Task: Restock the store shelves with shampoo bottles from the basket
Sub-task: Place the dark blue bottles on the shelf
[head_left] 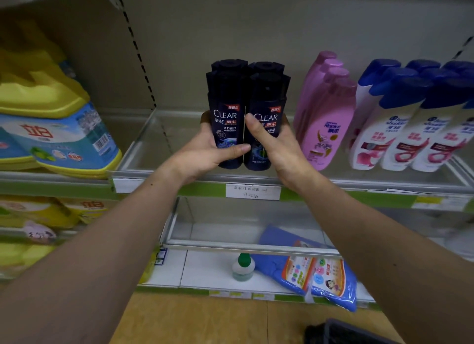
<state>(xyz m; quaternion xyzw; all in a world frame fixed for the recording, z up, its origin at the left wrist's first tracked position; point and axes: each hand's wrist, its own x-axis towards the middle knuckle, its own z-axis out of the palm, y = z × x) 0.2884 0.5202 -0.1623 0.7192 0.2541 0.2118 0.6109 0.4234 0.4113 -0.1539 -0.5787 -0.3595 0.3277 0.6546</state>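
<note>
Both hands are clasped round a tight cluster of dark navy plastic shampoo bottles (227,128) with black caps and "CLEAR" labels, at the upper metal shelf (154,151) with its clear plastic front lip and green price strip. The left hand (205,151) wraps the front bottle on the left, with its thumb across the lower label and its fingertips showing behind the bottle. The right hand (279,143) wraps the front bottle on the right, thumb pointing up over the label. More of the same bottles stand directly behind the front pair, touching them.

The relation that matters is this: the cluster lies straight ahead and squarely between the two hands, each hand equally near and on its own flank. The bottles are upright, with long axes vertical and labels facing outward. Their bases are at the shelf floor just behind the front lip, though I cannot tell whether they rest on it or hang just above.

To the right, near but apart, stands a row of pink plastic bottles (323,117), then white bottles with blue caps (384,128). Past the divider on the left lie yellow-and-blue detergent jugs (64,138). A dark object (346,331) at the lower right edge may be the basket — it is too cropped to be sure.

As I judge it, the cluster is being squared into place. What follows — a push back or a letting go — needs the bottles kept vertical, so that none tips toward the pink row.
</note>
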